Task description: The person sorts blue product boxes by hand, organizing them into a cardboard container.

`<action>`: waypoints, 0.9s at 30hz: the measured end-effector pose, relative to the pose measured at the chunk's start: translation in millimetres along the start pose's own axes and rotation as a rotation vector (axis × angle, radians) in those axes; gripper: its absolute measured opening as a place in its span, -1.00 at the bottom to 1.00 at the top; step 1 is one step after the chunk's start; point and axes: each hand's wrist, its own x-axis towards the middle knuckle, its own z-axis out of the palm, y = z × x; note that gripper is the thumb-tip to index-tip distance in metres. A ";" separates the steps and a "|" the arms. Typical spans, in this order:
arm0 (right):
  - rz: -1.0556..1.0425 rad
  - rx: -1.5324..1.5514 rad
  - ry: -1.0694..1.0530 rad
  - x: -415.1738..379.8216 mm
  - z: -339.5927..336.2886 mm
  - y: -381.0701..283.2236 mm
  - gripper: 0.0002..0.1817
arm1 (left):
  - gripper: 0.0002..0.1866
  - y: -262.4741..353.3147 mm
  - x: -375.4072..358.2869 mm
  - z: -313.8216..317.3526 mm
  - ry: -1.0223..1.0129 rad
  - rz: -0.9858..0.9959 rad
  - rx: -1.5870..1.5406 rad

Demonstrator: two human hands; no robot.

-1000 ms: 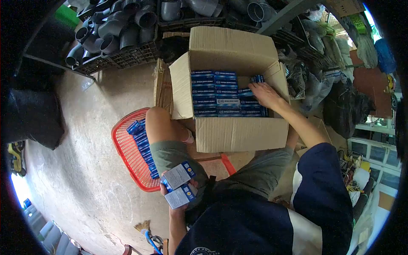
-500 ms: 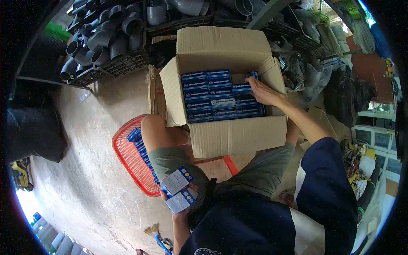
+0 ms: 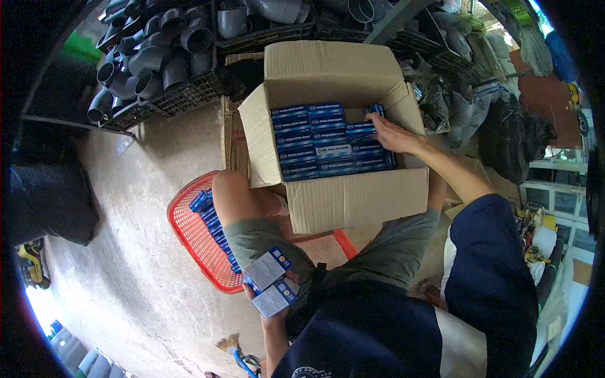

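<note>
My left hand (image 3: pixel 273 319), low over my lap, is closed around small blue-and-white boxes (image 3: pixel 271 299); two show their pale printed faces. An open cardboard carton (image 3: pixel 356 205) stands in front of me, holding stacked rows of small blue boxes (image 3: pixel 299 140). Inside its right side, my right hand (image 3: pixel 396 137) has its fingers closed on a small blue box (image 3: pixel 374 111) at the end of the stack. The hand itself covers part of that box. Beside my left knee, more blue boxes (image 3: pixel 214 223) lie in a red plastic basket (image 3: pixel 189 236).
Black crates (image 3: pixel 179 94) of grey pipe elbows (image 3: pixel 151 58) line the back. Plastic bags (image 3: pixel 469 116) hang or lie at the right. A dark sack (image 3: pixel 53 198) sits on the floor at far left. A brush (image 3: pixel 228 343) lies near the bottom.
The whole view has shifted slightly. My right hand stays at the same box in the carton, and my left hand still holds its boxes.
</note>
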 end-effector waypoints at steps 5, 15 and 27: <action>-0.030 -0.112 -0.011 1.1 7.3 9.3 -0.40 | -0.32 1.6 -3.1 -13.5 0.091 -0.046 -0.028; 0.104 -0.641 -0.359 47.4 7.4 -36.2 -0.37 | 0.00 -2.0 -0.3 -25.5 0.139 -0.024 -0.052; -0.037 -0.426 -0.003 31.0 -8.1 -28.4 -0.36 | -0.30 3.4 -2.8 -24.7 0.080 -0.090 -0.138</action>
